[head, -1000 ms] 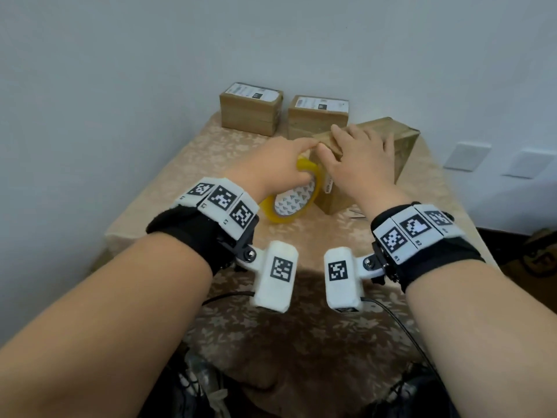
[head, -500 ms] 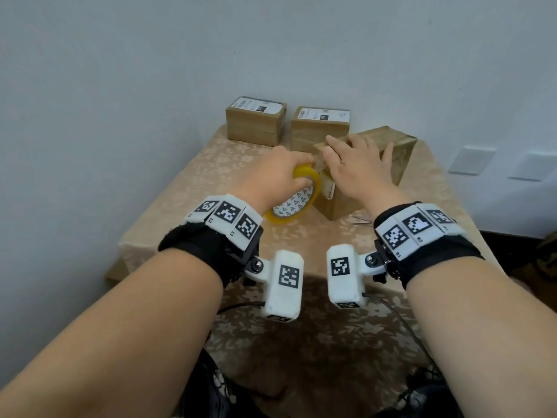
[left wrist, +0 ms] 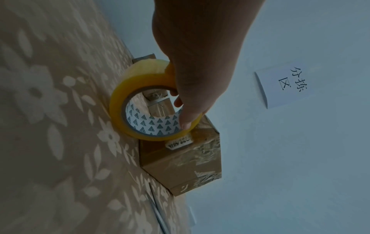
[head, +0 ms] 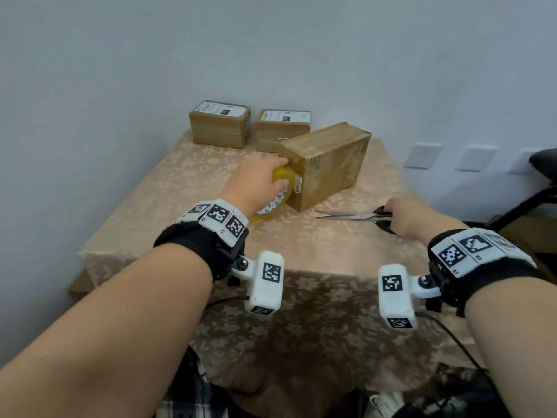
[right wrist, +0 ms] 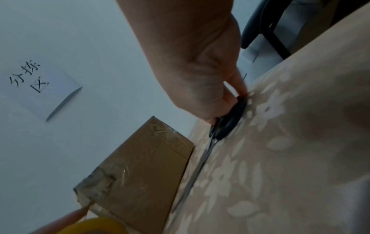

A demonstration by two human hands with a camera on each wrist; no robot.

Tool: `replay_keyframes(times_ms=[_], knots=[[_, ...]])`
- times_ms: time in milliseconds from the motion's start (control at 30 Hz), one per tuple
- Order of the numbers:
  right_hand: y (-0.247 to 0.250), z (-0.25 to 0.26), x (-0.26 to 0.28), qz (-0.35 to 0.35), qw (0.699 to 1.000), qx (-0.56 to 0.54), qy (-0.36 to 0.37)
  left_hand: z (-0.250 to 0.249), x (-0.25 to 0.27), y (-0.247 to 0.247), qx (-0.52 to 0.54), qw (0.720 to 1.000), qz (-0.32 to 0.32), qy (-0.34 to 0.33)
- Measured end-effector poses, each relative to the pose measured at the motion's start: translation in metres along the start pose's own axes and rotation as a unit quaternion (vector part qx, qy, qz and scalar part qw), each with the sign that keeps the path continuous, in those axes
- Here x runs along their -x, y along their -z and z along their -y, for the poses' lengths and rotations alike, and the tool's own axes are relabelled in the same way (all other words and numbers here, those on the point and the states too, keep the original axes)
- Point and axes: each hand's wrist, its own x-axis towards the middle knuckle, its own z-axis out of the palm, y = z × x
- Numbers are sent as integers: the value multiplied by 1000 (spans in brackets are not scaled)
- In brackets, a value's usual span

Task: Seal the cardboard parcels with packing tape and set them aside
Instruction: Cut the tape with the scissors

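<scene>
A long cardboard parcel (head: 327, 164) lies slantwise in the middle of the table, with shiny tape on its top and ends. My left hand (head: 259, 182) grips a yellow roll of packing tape (head: 278, 196) and holds it against the parcel's near end (left wrist: 180, 156). In the left wrist view the fingers curl through the roll (left wrist: 148, 101). To the right, my right hand (head: 404, 217) grips the black handles of scissors (head: 352, 216), which lie flat on the cloth, blades pointing left. The right wrist view shows the scissors' handles (right wrist: 230, 120) under my fingers.
Two smaller taped parcels with white labels (head: 220, 123) (head: 281, 128) stand at the back by the wall. The table (head: 150, 206) wears a beige flowered cloth. A paper sign (left wrist: 284, 85) hangs on the wall. A black chair (head: 536, 182) stands at the right.
My right hand left the top of the parcel and moved right and down to the scissors' handles. The left hand stayed on the tape roll at the parcel's end.
</scene>
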Motion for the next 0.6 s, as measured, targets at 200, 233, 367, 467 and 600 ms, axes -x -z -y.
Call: replay_keyframes(times_ms=[200,233,367,467,600], knots=[[4,7,8,-3,995,76,58,-8,-4,3,57,998,-10,19],[5,9,9,-2,995,82,63,-10,-4,6,88,995,-15,35],[22,13,25,20,996,30,78,-10,-7,15,181,981,-3,74],[35,2,39,46,994,-58,76,-8,-6,20,243,966,12,89],[43,-8,52,-3,942,-325,84,-9,-3,26,292,952,22,94]])
